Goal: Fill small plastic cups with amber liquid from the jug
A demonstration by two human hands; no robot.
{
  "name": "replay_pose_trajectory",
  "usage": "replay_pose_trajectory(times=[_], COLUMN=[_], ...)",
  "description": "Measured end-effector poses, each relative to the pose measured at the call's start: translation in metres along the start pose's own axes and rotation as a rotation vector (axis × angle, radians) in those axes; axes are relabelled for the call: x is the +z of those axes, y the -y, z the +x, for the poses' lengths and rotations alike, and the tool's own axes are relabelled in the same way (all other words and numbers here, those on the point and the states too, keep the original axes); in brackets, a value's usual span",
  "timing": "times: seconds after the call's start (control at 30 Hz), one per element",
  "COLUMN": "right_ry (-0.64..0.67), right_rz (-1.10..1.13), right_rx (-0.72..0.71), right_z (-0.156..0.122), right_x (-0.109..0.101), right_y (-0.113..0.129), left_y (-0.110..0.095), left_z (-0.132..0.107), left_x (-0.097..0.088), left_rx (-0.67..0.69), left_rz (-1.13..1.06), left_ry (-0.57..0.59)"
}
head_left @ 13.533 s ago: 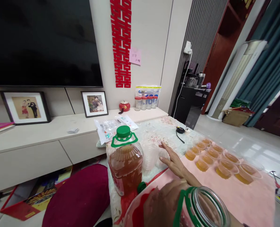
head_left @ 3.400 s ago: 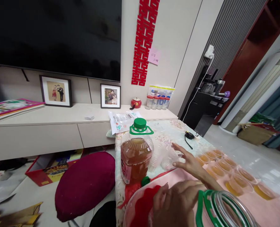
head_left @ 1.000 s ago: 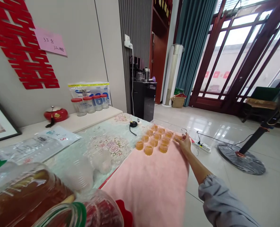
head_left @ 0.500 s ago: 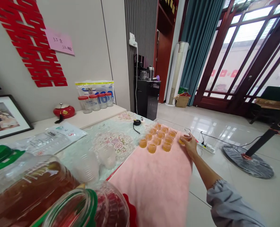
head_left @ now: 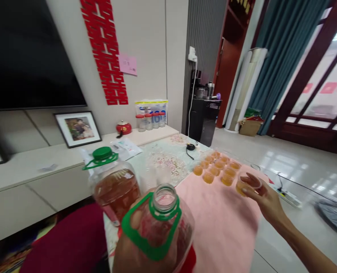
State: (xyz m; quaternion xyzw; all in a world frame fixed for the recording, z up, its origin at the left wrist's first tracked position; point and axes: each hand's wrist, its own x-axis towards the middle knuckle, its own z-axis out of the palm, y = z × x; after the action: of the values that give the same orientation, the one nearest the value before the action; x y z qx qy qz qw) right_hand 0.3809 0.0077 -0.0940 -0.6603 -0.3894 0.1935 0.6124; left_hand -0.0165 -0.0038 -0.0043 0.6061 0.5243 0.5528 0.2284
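Note:
My right hand (head_left: 266, 201) pinches a small clear cup of amber liquid (head_left: 245, 185) and holds it above the pink cloth (head_left: 222, 223). Several more filled cups (head_left: 216, 168) stand in rows at the cloth's far end. My left hand (head_left: 134, 252) wraps round an uncapped clear jug with a green handle ring (head_left: 159, 223) close to the camera. Behind it stands a capped jug of amber liquid (head_left: 111, 182) with a green lid.
A stack of empty clear cups (head_left: 154, 176) sits on the floral table cover (head_left: 171, 161). A black corded item (head_left: 189, 148) lies farther along. A maroon cushion (head_left: 68, 242) is at the lower left. A low cabinet (head_left: 28, 170) carries a framed photo and jars.
My right hand has lifted one filled cup from the rows and drawn it back towards me. The view has swung left, and the open jug now stands upright in my left hand.

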Motion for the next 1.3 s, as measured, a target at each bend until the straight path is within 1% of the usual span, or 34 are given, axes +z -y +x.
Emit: replay_pose_trajectory(times=[0.17,0.3,0.43,0.5,0.6,0.7,0.77,0.83,0.97,1.13,1.3], right_ry=[0.276,0.39,0.516,0.568,0.604,0.605,0.601,0.608,0.616,0.603,0.588], right_rz=[0.067,0.054,0.023,0.01,-0.04,-0.102,-0.148,-0.196,-0.247,-0.273,-0.282], right_rx=[-0.153,-0.262,-0.366,-0.424,-0.533,-0.639,-0.718,-0.813,-0.981,-1.156,-1.274], right_z=[-0.028,-0.042,-0.049,-0.05,-0.049,-0.048,-0.047,-0.047,-0.047,-0.047,-0.046], right_x=[0.043,0.077,0.103,0.113,0.123,0.128,0.129,0.129,0.127,0.128,0.129], right_y=[0.074,0.131,0.174,0.189,0.205,0.215,0.22,0.224,0.232,0.237,0.24], left_y=[0.001,-0.003,-0.004,-0.006,-0.011,-0.016,-0.015,-0.01,0.0,0.0,-0.002], left_z=[0.003,0.005,0.006,0.004,0.0,-0.001,0.0,0.002,0.004,0.004,0.006], left_x=[0.002,0.006,0.011,0.014,0.017,0.018,0.017,0.017,0.016,0.015,0.015], left_rx=[0.021,0.042,0.082,0.036,-0.056,-0.076,-0.078,-0.012,0.182,0.265,0.307], left_rz=[0.025,-0.03,-0.088,-0.098,-0.12,-0.179,-0.175,-0.11,0.021,0.104,0.152], left_ry=[0.042,0.051,0.108,0.098,0.052,0.066,0.049,0.026,-0.027,-0.085,-0.105])
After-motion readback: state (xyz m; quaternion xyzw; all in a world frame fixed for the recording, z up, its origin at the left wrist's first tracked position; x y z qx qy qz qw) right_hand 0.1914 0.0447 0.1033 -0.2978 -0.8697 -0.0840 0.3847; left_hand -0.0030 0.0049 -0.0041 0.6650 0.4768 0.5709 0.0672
